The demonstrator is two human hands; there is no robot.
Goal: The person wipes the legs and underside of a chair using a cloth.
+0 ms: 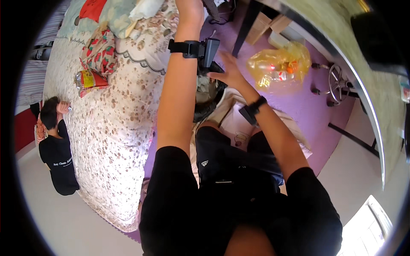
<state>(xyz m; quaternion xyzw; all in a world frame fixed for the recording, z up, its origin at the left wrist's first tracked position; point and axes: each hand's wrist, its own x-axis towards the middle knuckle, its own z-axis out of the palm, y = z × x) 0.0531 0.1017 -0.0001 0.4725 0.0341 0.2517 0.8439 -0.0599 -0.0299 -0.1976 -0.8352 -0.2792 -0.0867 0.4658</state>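
My left arm stretches over the edge of the bed to the top of the picture. Only the base of my left hand (189,11) shows; its fingers are cut off by the frame. My right hand (230,73) is slightly blurred, with the thumb apart from the fingers and nothing seen in its grasp. Just left of its thumb is a black object (216,68), partly hidden, and I cannot tell if they touch. Below it lie dark items (205,108) on the floor by my knees. Each wrist wears a black strap, and the left one carries a grey device (211,52).
A bed with a spotted sheet (118,134) fills the left, bearing a strawberry-print cloth (101,52) and a red snack packet (89,80). Another person (57,153) lies at its far edge. Right are a yellow bag (278,65) of bottles, a chrome wheeled base (334,84) and a table (394,134).
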